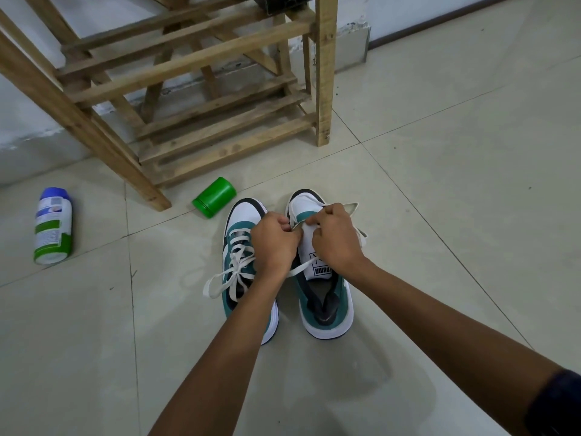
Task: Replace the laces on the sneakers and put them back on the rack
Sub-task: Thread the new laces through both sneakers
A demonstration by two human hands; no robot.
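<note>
Two white and teal sneakers stand side by side on the tiled floor, toes pointing away from me. The left sneaker (242,247) is fully laced with a white lace tied in a bow. The right sneaker (323,297) has its white tongue pulled up and a white lace (300,269) only near the toe end. My left hand (273,243) and my right hand (334,234) meet over the right sneaker's front eyelets, each pinching the lace. One loose lace end trails back across the tongue, another lies to the shoe's right.
A wooden shoe rack (220,99) stands just beyond the sneakers against the wall. A green cylindrical container (214,198) lies on its side by the rack's front leg. A white, blue-capped bottle (52,226) lies on the floor at the left.
</note>
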